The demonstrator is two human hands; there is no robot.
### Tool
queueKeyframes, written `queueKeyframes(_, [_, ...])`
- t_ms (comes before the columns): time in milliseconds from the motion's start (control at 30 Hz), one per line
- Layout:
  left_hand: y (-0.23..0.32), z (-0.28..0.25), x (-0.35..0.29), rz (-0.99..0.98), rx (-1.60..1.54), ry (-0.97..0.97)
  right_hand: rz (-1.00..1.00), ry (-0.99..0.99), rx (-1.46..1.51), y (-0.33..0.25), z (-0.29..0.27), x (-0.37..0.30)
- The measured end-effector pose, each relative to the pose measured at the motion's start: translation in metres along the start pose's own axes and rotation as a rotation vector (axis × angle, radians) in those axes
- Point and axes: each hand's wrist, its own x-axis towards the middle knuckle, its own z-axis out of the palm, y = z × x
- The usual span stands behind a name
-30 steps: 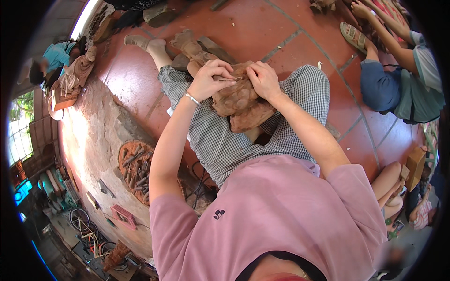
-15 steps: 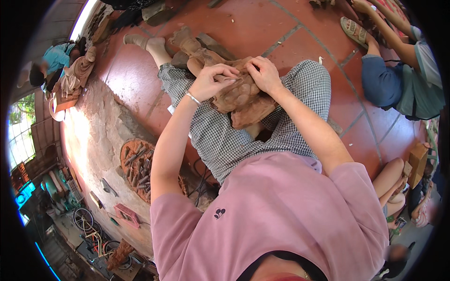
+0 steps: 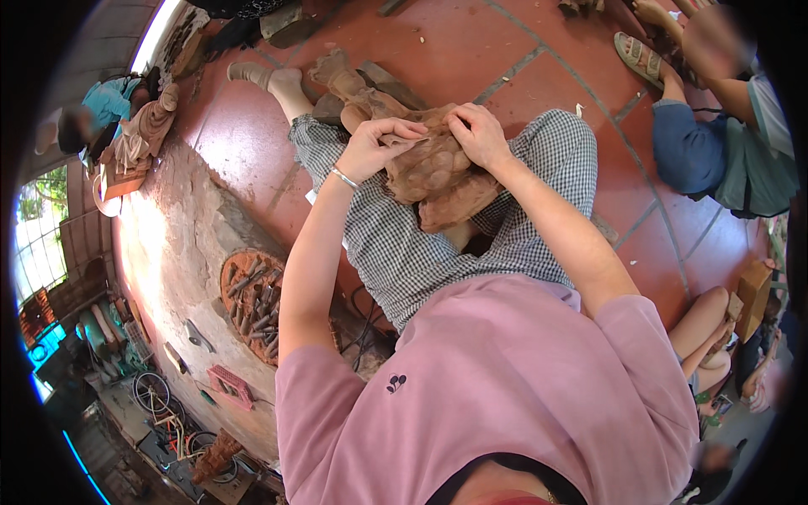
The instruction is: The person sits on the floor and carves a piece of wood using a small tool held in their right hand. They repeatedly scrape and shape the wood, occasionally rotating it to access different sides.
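The brown wooden carving lies across the lap of the seated person, between the knees in checked trousers; probably the legs support its weight, so both hands can be free for the surface. The hands are apart from each other: the right hand rests with bent fingers on the upper side, perhaps to steady it, while the left hand brings thumb and fingertips near together over it; whether something thin is between them, I cannot tell.
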Motion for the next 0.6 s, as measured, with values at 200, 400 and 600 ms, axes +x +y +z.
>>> queueKeyframes(200, [0.008, 0.010, 0.000, 0.104, 0.363, 0.098, 0.004, 0.020, -0.011, 0.001, 0.001, 0.000])
queueKeyframes(400, [0.002, 0.051, 0.018, 0.012, 0.683, 0.256, -0.039, 0.018, -0.054, 0.001, 0.004, -0.001])
queueKeyframes(600, [0.000, 0.028, -0.001, -0.003, 0.350, 0.169, -0.117, 0.084, 0.016, -0.004, 0.007, -0.006])
